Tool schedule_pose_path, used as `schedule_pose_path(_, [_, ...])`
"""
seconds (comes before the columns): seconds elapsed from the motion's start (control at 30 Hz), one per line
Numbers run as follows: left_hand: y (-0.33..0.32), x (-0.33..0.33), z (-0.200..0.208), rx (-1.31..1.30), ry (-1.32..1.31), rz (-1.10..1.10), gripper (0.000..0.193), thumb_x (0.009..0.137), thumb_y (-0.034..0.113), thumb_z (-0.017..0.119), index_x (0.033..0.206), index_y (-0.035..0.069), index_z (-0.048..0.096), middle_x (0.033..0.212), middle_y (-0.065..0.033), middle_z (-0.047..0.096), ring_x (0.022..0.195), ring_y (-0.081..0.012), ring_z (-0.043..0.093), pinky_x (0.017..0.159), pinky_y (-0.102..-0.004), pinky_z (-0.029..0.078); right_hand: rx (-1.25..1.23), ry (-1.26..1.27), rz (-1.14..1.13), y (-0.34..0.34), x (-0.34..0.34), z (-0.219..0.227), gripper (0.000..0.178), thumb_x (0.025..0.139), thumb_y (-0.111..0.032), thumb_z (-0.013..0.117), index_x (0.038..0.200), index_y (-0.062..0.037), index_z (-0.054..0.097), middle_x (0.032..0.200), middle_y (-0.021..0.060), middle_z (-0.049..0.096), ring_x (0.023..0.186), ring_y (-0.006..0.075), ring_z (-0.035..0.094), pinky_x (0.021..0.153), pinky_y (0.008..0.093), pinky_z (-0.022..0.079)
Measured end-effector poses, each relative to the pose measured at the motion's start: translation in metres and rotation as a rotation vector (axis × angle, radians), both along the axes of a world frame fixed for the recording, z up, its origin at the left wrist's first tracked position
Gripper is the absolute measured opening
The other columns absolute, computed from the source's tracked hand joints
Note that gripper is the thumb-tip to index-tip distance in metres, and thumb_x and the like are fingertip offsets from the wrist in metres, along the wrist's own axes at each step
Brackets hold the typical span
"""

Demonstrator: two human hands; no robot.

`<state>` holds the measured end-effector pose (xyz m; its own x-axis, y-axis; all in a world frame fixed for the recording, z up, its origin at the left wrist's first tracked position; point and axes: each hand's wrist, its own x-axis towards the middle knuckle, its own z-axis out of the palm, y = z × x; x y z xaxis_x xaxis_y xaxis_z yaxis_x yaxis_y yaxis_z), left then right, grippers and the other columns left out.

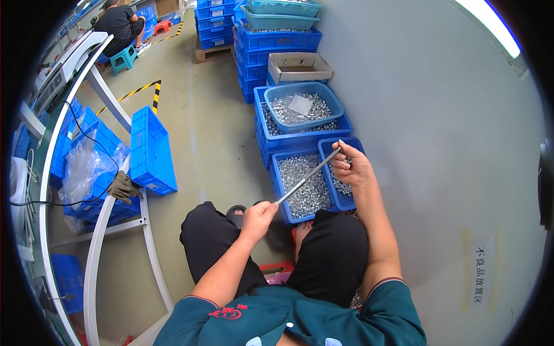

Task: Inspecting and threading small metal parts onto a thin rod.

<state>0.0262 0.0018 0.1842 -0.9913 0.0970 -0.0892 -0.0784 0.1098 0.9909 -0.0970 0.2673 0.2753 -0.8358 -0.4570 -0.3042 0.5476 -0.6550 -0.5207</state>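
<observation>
My left hand (259, 221) is closed around the near end of a thin metal rod (314, 171). The rod slants up and to the right, over a blue bin of small shiny metal pieces (304, 187). The near stretch of it looks thicker and brighter. At its far tip, my right hand (354, 165) pinches with thumb and forefinger, the other fingers curled. Something shiny shows by those curled fingers, too small to name. Beneath my right hand is a narrower blue bin (344, 200), also holding metal pieces.
A light blue basin (334, 109) of metal pieces rests on a larger blue crate ahead, with stacked crates (254, 57) and an open carton (300, 74) behind. A wall (438, 144) closes the right side. Left are an empty blue crate (153, 150) and a white-framed bench (98, 259). A person (118, 26) sits far left.
</observation>
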Motion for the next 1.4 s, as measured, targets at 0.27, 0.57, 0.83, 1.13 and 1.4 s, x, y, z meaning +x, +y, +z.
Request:
schedule_pose_path(0.27, [-0.002, 0.006, 0.012, -0.334, 0.175, 0.144, 0.037, 0.087, 0.035, 0.055, 0.067, 0.005, 0.055, 0.052, -0.0103, 0.05, 0.047, -0.0253, 0.05, 0.049, -0.0374, 0.036, 0.223, 0.11, 0.056, 0.006, 0.002, 0.01, 0.017, 0.089, -0.021, 0.055, 0.089, -0.0041, 0.056, 0.06, -0.0015, 0.042, 0.043, 0.004, 0.033, 0.033, 0.0155, 0.022])
schedule_pose_path(0.57, [0.006, -0.003, 0.008, -0.13, 0.067, 0.087, 0.038, 0.089, 0.029, 0.056, 0.063, 0.003, 0.047, 0.051, 0.0018, 0.039, 0.05, -0.0071, 0.036, 0.046, -0.0272, 0.031, 0.17, 0.123, -0.029, -0.009, 0.011, 0.012, 0.025, 0.09, -0.021, 0.055, 0.107, -0.0038, 0.057, 0.062, -0.0019, 0.042, 0.047, 0.0033, 0.034, 0.037, 0.0146, 0.024])
schedule_pose_path(0.83, [0.012, -0.01, -0.006, 0.097, -0.007, 0.059, 0.037, 0.091, 0.029, 0.053, 0.064, 0.004, 0.048, 0.055, 0.0056, 0.038, 0.053, -0.004, 0.034, 0.048, -0.0238, 0.029, 0.162, -0.038, 0.017, 0.006, 0.003, -0.004, 0.026, 0.087, -0.017, 0.05, 0.106, 0.0009, 0.053, 0.075, 0.0051, 0.05, 0.047, 0.0045, 0.037, 0.035, 0.0151, 0.026])
schedule_pose_path(1.13, [0.002, -0.006, -0.007, -0.01, 0.053, 0.083, 0.041, 0.09, 0.031, 0.054, 0.062, 0.003, 0.044, 0.051, 0.0028, 0.034, 0.051, -0.0061, 0.031, 0.046, -0.0282, 0.028, -0.007, 0.059, -0.067, 0.008, -0.002, -0.012, 0.017, 0.09, -0.017, 0.052, 0.095, -0.0016, 0.055, 0.069, 0.003, 0.051, 0.045, 0.0044, 0.036, 0.034, 0.016, 0.025])
schedule_pose_path(1.4, [-0.001, -0.001, -0.002, -0.059, 0.01, 0.041, 0.04, 0.091, 0.03, 0.054, 0.06, 0.005, 0.046, 0.054, 0.0065, 0.036, 0.053, -0.0038, 0.031, 0.046, -0.0235, 0.027, -0.075, 0.021, -0.033, 0.002, 0.001, -0.007, 0.025, 0.092, -0.027, 0.05, 0.093, -0.0022, 0.056, 0.064, 0.0017, 0.048, 0.044, 0.005, 0.035, 0.033, 0.0159, 0.024])
